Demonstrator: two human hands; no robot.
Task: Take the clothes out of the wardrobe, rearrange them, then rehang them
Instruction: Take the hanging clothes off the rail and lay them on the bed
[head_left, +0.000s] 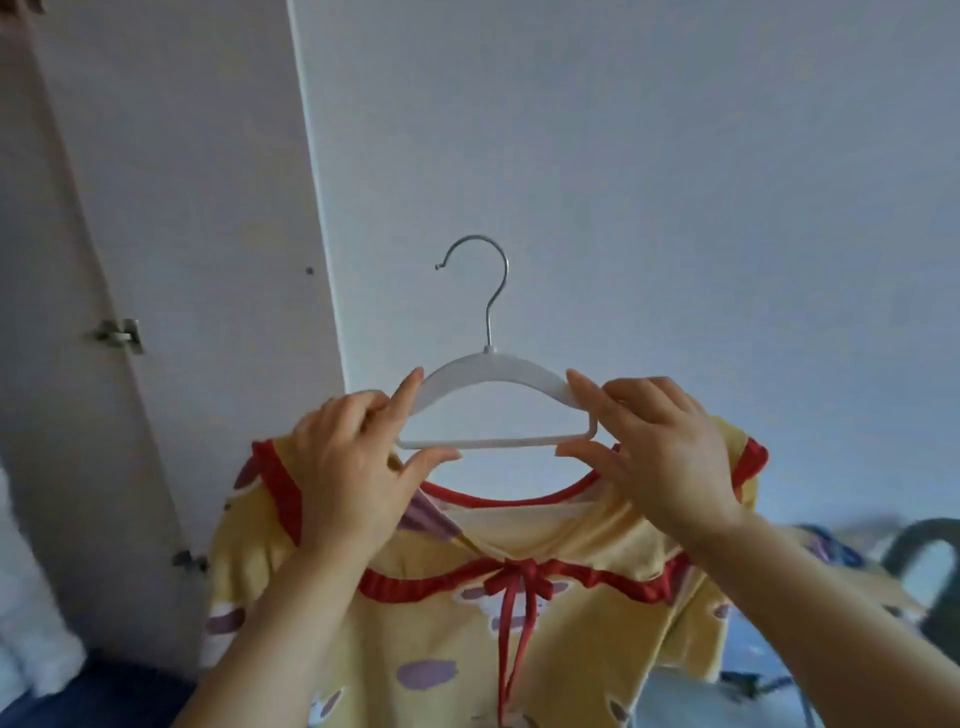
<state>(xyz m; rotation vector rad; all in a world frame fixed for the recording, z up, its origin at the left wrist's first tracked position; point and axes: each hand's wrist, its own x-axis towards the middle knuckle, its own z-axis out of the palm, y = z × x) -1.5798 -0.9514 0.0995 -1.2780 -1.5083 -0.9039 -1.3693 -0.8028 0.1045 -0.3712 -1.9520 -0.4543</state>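
Note:
A white plastic hanger (493, 366) with a metal hook is held up in front of the wall at mid-frame. My left hand (353, 457) pinches its left end together with the left shoulder of a yellow top (441, 634). My right hand (660, 452) pinches the hanger's right end and the top's right shoulder. The top has red trim, a red bow at the collar and purple patches. Its neckline hangs just below the hanger's bottom bar, and the body drops out of frame.
An open white wardrobe door (119, 260) with metal hinges (120, 335) stands at the left. A plain pale wall (675, 182) fills the background. Blue patterned bedding (753, 665) and a dark chair back (930, 566) lie at the lower right; white fabric sits at the lower left.

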